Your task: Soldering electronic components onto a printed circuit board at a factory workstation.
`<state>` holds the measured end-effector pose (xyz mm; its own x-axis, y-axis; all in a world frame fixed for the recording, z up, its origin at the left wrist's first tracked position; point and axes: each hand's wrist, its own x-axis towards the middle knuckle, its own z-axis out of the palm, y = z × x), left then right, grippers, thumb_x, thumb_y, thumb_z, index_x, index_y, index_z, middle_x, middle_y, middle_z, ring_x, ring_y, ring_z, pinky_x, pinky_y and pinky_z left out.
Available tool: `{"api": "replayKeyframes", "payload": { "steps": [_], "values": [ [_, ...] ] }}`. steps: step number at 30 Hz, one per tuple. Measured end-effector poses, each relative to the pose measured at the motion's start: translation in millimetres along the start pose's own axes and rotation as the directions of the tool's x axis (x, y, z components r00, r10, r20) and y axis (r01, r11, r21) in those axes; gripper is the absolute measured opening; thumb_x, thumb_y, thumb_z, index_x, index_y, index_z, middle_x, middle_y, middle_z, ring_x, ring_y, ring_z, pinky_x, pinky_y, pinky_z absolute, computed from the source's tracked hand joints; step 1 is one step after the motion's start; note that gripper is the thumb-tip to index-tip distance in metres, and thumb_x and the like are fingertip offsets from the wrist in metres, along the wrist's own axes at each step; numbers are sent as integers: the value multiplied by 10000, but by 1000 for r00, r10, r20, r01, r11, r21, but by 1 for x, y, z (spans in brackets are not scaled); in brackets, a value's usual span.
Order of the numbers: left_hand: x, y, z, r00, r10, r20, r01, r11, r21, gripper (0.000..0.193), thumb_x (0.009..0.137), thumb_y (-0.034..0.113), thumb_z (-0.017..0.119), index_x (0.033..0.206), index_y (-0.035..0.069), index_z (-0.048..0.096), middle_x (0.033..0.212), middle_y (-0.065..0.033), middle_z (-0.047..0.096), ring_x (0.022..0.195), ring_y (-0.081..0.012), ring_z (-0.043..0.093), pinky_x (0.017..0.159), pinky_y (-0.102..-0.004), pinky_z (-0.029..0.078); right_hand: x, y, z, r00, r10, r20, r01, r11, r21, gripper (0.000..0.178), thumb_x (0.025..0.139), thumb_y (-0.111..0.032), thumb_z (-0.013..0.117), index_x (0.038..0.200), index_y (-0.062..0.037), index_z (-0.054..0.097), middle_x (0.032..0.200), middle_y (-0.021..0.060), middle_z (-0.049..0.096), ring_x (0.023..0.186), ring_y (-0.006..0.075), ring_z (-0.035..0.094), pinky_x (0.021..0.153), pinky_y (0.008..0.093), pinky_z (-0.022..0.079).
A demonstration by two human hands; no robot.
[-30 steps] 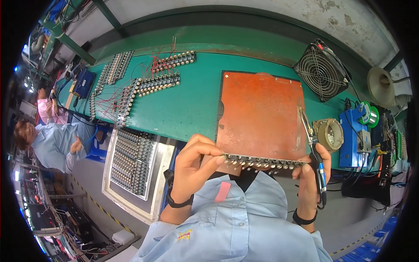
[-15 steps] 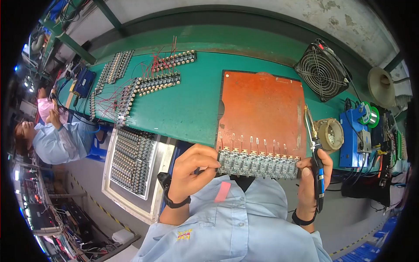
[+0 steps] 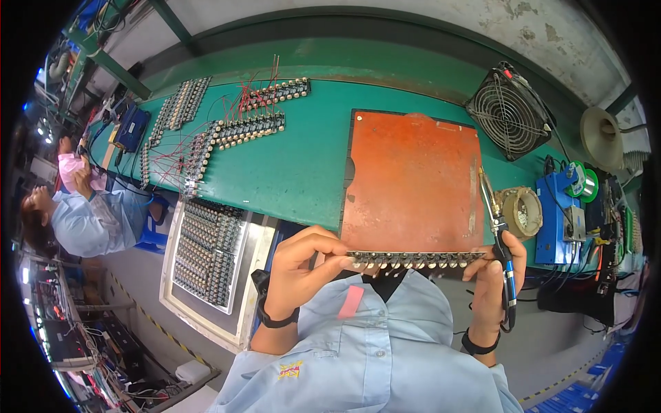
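Between my two hands a long strip of circuit boards (image 3: 416,259) is held level, seen nearly edge-on, with a row of pale round parts along its lower side. My left hand (image 3: 301,265) pinches its left end between thumb and fingers. At the other end, my right hand (image 3: 497,272) grips the strip with its fingertips. A soldering iron (image 3: 501,248) with a black and blue handle also rests in my right hand, its metal tip pointing up and away. Just beyond the strip lies an orange-red board (image 3: 413,182) on the green bench.
Wired board strips (image 3: 241,131) lie at the bench's left. A white-framed tray (image 3: 206,255) holds more strips. At right are a fan (image 3: 509,113), a round pot (image 3: 521,212), a blue soldering station (image 3: 556,217) and a solder reel (image 3: 585,181). A co-worker (image 3: 93,220) sits far left.
The strip has turned in my hands from showing its flat face with upright wire loops to nearly edge-on, round parts showing. Both hands stay at its ends; the soldering iron remains in my right hand.
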<state>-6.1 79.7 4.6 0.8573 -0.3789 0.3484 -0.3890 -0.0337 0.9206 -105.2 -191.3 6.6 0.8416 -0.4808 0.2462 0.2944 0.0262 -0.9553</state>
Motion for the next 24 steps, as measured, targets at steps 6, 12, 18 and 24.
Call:
{"api": "replayKeyframes", "payload": {
  "steps": [6,12,18,24],
  "values": [
    [-2,10,3,947,-318,50,313,874,-371,97,834,4,681,905,-23,620,813,-64,647,681,-80,585,578,-211,458,-2,7,-5,1000,16,-8,-17,990,-142,433,851,-83,603,1253,1,464,846,66,567,675,85,523,558,216,446],
    [2,20,6,905,-419,76,410,806,-427,122,831,-45,652,912,-25,564,731,-63,616,564,-92,572,503,-213,466,-2,6,-5,998,34,-43,-40,988,-146,433,838,-74,620,1245,-6,488,856,31,524,686,61,482,584,192,411],
    [3,21,6,895,-440,74,422,781,-461,123,822,-49,650,910,-28,567,711,-82,626,530,-105,580,465,-213,466,-2,6,-4,998,41,-44,-46,992,-118,441,834,-74,627,1247,-4,488,870,32,521,708,62,480,606,188,398],
    [1,19,5,896,-437,78,414,762,-498,120,821,-43,649,905,-30,564,702,-105,634,495,-117,577,432,-223,464,-2,9,-4,998,46,-39,-50,992,-119,443,830,-72,632,1245,-3,491,890,34,523,727,63,481,624,188,403]
  ]
}}
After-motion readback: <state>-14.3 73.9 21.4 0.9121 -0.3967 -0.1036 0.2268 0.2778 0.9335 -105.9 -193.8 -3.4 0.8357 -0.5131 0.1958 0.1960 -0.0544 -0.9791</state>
